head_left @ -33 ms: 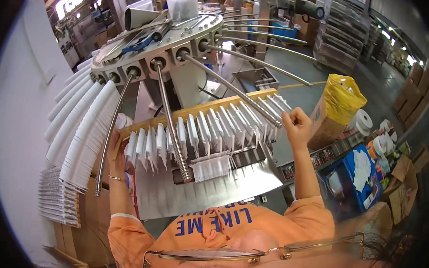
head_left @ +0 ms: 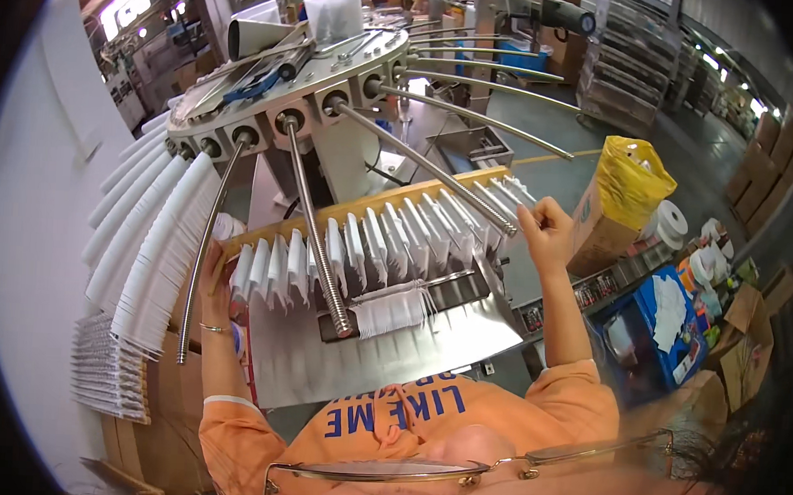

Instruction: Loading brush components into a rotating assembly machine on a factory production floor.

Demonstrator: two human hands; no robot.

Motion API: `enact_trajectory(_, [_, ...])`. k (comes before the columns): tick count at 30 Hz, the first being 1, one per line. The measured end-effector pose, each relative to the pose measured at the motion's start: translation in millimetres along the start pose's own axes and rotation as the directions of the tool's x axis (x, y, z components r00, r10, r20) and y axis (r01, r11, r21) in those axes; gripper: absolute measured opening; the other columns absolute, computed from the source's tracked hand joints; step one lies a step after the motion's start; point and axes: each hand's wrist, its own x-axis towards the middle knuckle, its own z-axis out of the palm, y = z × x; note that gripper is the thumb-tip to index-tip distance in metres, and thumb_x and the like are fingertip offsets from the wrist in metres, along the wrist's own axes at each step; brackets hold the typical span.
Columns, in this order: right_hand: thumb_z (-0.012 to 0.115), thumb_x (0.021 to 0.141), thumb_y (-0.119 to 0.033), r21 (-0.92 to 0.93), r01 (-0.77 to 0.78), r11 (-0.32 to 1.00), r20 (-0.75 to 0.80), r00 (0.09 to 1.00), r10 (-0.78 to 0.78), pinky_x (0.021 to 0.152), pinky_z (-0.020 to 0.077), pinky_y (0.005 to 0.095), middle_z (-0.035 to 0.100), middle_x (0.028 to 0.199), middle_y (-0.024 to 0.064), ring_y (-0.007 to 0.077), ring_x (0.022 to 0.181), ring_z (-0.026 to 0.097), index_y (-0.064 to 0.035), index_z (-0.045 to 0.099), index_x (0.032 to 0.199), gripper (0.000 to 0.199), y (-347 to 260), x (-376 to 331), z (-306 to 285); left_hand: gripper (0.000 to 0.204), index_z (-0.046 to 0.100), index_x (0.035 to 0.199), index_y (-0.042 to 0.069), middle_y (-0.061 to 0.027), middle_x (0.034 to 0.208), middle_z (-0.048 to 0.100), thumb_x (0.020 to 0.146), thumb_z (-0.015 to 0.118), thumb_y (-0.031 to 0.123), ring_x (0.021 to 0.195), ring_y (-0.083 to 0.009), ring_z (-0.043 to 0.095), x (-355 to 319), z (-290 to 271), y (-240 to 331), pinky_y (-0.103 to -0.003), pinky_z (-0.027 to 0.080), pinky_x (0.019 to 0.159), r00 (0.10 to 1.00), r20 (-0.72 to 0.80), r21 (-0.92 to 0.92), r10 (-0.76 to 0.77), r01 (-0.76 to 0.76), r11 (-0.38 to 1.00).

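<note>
A long wooden strip (head_left: 363, 208) lies slantwise before me, with a row of folded white cloth-like pieces (head_left: 374, 246) hanging from it, thin threads at their lower ends. My left hand (head_left: 217, 278) is closed round the strip's left end, partly behind a metal rod. At the other end my right hand (head_left: 548, 230) is curled shut beside the last white pieces; what its fingers hold, if anything, is hidden. Two threaded metal rods (head_left: 317, 230) (head_left: 428, 164) pass over the row. Below it, a fringed white bundle (head_left: 393, 312) rests on a metal worktop (head_left: 382, 359).
A round metal turntable (head_left: 288, 85) with radiating rods stands ahead; rods at left carry white pleated stacks (head_left: 168, 244). To the right are a carton with a yellow bag (head_left: 633, 175), white spools (head_left: 671, 224) and a blue bin (head_left: 657, 328). Another white stack (head_left: 108, 367) stands low left.
</note>
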Motion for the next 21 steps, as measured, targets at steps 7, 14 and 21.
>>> enact_trajectory(7, [0.065, 0.074, -0.008, 0.013, -0.014, 1.0, 0.089, 0.996, 0.013, 0.047, 0.0241, 0.0197, 0.036, 0.056, -0.005, 0.0028, 0.054, 0.032, -0.0062, 0.036, 0.058, 0.033, 10.6, -26.0, -2.0, 0.035, 0.052, 0.117, 0.002, -0.0116, 0.112, 0.055, 0.089, 0.051, 0.022, 0.099, -0.0229, 0.056, -2.5, 7.7, 18.6, -0.031, 0.047, 0.082, 0.986, 0.156, -0.028, 0.058, -0.054, 0.998])
enact_trajectory(14, [0.066, 0.072, -0.006, 0.11, -0.125, 0.986, 0.058, 0.991, 0.119, 0.046, 0.0247, 0.02, 0.033, 0.055, -0.0047, 0.0033, 0.053, 0.03, -0.0064, 0.037, 0.058, 0.033, 19.7, -33.4, -3.1, 0.033, 0.052, 0.113, 0.0, -0.0138, 0.11, 0.054, 0.092, 0.044, 0.023, 0.1, -0.0237, 0.053, 13.0, -31.3, 0.4, -0.033, 0.045, 0.084, 0.929, 0.336, 0.817, 0.155, -0.369, 0.443])
enact_trajectory(21, [0.056, 0.076, 0.002, 0.414, -0.242, 0.878, -0.049, 0.957, 0.287, 0.055, 0.032, 0.0175, 0.039, 0.075, -0.0031, 0.0047, 0.064, 0.038, -0.0082, 0.045, 0.089, 0.02, 17.5, -70.2, -13.1, 0.031, 0.054, 0.101, 0.001, -0.0077, 0.094, 0.059, 0.09, 0.047, 0.029, 0.091, -0.019, 0.054, -61.7, -32.4, -17.3, -0.028, 0.047, 0.063, 0.986, -0.133, 0.414, -0.099, 0.146, 0.899])
